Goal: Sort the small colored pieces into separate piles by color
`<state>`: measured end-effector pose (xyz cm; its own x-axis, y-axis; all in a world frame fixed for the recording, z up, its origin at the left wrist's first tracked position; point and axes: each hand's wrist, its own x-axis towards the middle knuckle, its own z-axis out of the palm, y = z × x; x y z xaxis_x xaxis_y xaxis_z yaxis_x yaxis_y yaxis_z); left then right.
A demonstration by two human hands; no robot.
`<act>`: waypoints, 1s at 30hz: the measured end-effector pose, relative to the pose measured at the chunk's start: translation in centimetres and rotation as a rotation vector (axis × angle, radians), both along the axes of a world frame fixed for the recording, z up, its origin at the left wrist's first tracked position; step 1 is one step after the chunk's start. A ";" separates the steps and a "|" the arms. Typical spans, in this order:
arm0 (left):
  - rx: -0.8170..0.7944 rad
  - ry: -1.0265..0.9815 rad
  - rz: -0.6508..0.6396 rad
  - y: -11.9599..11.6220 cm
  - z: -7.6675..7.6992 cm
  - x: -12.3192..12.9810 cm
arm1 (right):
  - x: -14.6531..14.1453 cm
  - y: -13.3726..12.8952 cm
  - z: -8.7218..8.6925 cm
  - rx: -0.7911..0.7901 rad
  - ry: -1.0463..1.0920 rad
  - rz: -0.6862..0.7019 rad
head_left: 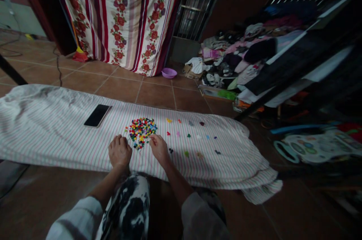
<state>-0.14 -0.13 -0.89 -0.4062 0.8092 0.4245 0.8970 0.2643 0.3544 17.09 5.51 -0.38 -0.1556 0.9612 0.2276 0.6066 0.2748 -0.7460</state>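
Note:
A heap of small multicoloured plastic pieces [141, 131] lies on a white cloth with pink and green stripes [53, 128], spread on the floor. My left hand [120, 152] rests on the cloth at the heap's lower left, its fingers curled down. My right hand [158, 148] touches the heap's lower right edge, with fingertips drawn together. Whether those fingertips hold a piece is hidden. Several single pieces [192, 134] sit apart in loose rows to the right of the heap. A black smartphone [96, 116] lies on the cloth to the left.
Brown floor tiles [155, 94] surround the cloth. Beyond it hang a floral striped curtain [121, 17] and a purple bowl [169, 73]. A heap of clothes [240, 55] fills the back right, and a plastic toy panel [316, 148] lies at right.

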 end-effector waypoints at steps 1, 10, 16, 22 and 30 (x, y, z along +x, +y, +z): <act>-0.001 0.000 -0.001 0.0 0.0 0.0 | 0.4 -0.1 -0.1 0.012 0.024 -0.011; 0.015 -0.003 0.008 0.0 -0.2 0.0 | 6.4 -0.2 -0.6 0.086 0.082 -0.136; 0.000 0.027 0.005 -0.1 0.2 0.1 | 10.8 0.7 -0.4 0.116 0.086 -0.222; 0.013 -0.011 0.020 -0.1 0.8 0.4 | 15.0 2.0 -0.8 0.066 0.051 -0.391; -0.037 -0.011 0.021 -0.1 0.7 0.4 | 20.4 3.0 -0.2 0.012 -0.097 -0.670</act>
<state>0.23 -0.20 -0.22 -0.4279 0.8154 0.3898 0.8871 0.2963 0.3540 37.51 8.52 -0.60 0.4530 0.8544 0.2544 0.7131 -0.1760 -0.6787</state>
